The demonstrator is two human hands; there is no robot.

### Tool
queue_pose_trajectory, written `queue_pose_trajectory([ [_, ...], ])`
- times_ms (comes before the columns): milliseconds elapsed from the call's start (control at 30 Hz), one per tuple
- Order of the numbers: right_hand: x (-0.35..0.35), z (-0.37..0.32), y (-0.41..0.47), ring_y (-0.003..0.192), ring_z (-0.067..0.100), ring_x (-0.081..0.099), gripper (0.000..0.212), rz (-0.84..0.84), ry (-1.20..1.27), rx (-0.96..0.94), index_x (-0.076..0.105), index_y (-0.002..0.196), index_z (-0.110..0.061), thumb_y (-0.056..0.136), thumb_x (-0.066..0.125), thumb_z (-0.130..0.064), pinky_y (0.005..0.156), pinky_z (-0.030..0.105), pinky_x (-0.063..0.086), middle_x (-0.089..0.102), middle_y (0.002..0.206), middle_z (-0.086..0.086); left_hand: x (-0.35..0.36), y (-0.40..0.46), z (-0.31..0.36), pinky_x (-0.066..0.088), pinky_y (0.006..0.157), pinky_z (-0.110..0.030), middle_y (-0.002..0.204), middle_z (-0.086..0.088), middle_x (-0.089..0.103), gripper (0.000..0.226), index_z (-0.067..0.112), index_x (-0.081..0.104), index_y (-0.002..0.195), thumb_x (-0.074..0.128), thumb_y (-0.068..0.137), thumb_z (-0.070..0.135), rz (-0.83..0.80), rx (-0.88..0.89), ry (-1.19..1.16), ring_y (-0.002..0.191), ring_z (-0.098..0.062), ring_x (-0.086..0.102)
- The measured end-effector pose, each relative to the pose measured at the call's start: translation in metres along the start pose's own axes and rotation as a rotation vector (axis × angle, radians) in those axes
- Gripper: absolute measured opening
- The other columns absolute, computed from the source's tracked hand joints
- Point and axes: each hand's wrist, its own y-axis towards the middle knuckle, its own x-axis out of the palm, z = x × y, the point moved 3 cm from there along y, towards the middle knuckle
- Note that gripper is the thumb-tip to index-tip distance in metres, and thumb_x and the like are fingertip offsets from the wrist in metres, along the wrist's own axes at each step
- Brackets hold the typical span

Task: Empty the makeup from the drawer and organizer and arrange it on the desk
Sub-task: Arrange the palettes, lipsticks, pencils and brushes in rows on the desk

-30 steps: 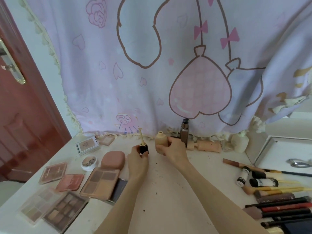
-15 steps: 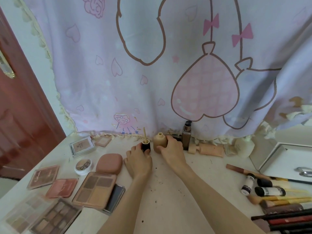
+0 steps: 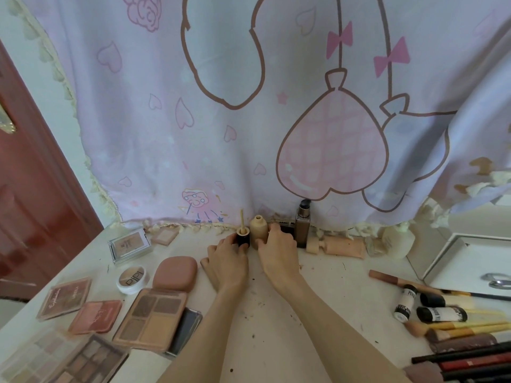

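A small beige foundation bottle [image 3: 258, 228] stands uncapped on the white desk [image 3: 276, 322] near the curtain. My right hand [image 3: 279, 251] grips its right side. Just left of it stands a black cap [image 3: 243, 236] upside down, its beige applicator wand pointing up. My left hand [image 3: 228, 262] holds that cap with thumb and fingers. Both items rest on the desk, almost touching each other.
A tall brown pump bottle [image 3: 302, 223] and a lying peach tube [image 3: 340, 246] sit right of my hands. Palettes [image 3: 152, 319] and compacts [image 3: 175, 273] cover the left. Brushes and tubes [image 3: 442, 313] lie at right beside a white tray [image 3: 459, 261]. A pink curtain [image 3: 249, 106] hangs behind.
Both hands came down and moved away from me, setting the bottle and the upturned cap onto the desk by the curtain. The view shifted closer.
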Motion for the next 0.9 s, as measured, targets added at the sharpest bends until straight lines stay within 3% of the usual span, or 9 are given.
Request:
queue_pose_trajectory([
  [333,-0.001,0.006,-0.01,0.097,0.028,0.059,0.024,0.052,0.103,0.038,0.056,0.11,-0.004,0.094,0.049,-0.022,0.075,0.034,0.045,0.064,0.102,0.014,0.0,0.0,-0.001,0.016,0.074,-0.026,0.103,0.007,0.067,0.027,0.04,0.059,0.115,0.053,0.09,0.032,0.004,0.046,-0.058,0.107,-0.015,0.045],
  [600,0.002,0.012,-0.009,0.104,0.028,0.059,0.026,0.069,0.14,0.048,0.058,0.112,-0.004,0.093,0.052,-0.02,0.085,0.038,0.047,0.065,0.108,0.014,0.002,0.0,0.0,0.02,0.077,-0.029,0.1,0.004,0.068,0.027,0.045,0.059,0.115,0.049,0.091,0.035,-0.022,0.09,0.022,0.106,-0.016,0.045],
  [767,0.002,0.015,-0.01,0.104,0.028,0.06,0.027,0.068,0.158,0.054,0.058,0.113,-0.004,0.092,0.054,-0.021,0.086,0.038,0.048,0.066,0.108,0.014,0.001,0.0,0.0,0.023,0.08,-0.03,0.102,0.005,0.068,0.027,0.043,0.057,0.116,0.048,0.091,0.036,-0.044,0.1,0.04,0.106,-0.016,0.045],
  [900,-0.003,0.017,-0.019,0.102,0.025,0.06,0.029,0.065,0.175,0.022,0.057,0.116,-0.005,0.093,0.053,-0.023,0.087,0.037,0.048,0.065,0.108,0.012,0.002,0.0,-0.005,0.023,0.086,-0.03,0.118,0.006,0.062,0.037,0.031,0.049,0.127,0.052,0.09,0.036,-0.08,0.085,-0.005,0.111,-0.018,0.046],
])
